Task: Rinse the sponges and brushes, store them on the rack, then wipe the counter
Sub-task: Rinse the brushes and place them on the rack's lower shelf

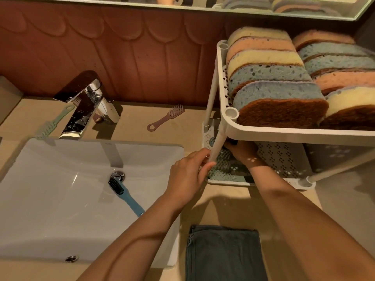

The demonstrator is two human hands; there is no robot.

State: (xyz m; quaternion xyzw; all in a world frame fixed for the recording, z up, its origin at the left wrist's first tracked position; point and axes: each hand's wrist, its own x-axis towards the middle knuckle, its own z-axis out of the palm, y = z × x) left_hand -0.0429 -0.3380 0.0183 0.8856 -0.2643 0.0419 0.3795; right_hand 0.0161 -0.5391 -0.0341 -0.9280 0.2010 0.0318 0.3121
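The left hand (pixel 188 175) curls its thumb and fingers around the front post (pixel 218 142) of the rack (pixel 263 134), low on the post, just above the lower shelf's rim. Just right of that grip, the right hand (pixel 241 151) reaches under the upper tray. Its fingertips are hidden by the tray edge, so I cannot tell whether they hold anything. Below it, pale teal brushes (pixel 221 169) lie bristles-up on the lower shelf.

Above both hands, the upper tray is packed with sponges (pixel 269 78) standing on edge in two rows. Left of the grip the sink (pixel 50 199) lies open, with a blue brush (pixel 123 194) by the drain. Beyond it, a pink brush (pixel 166 117) and a green brush (pixel 53 122) lie on the counter (pixel 233 207) either side of the faucet (pixel 85 104). Nearer the person, a dark cloth (pixel 223 254) lies folded.
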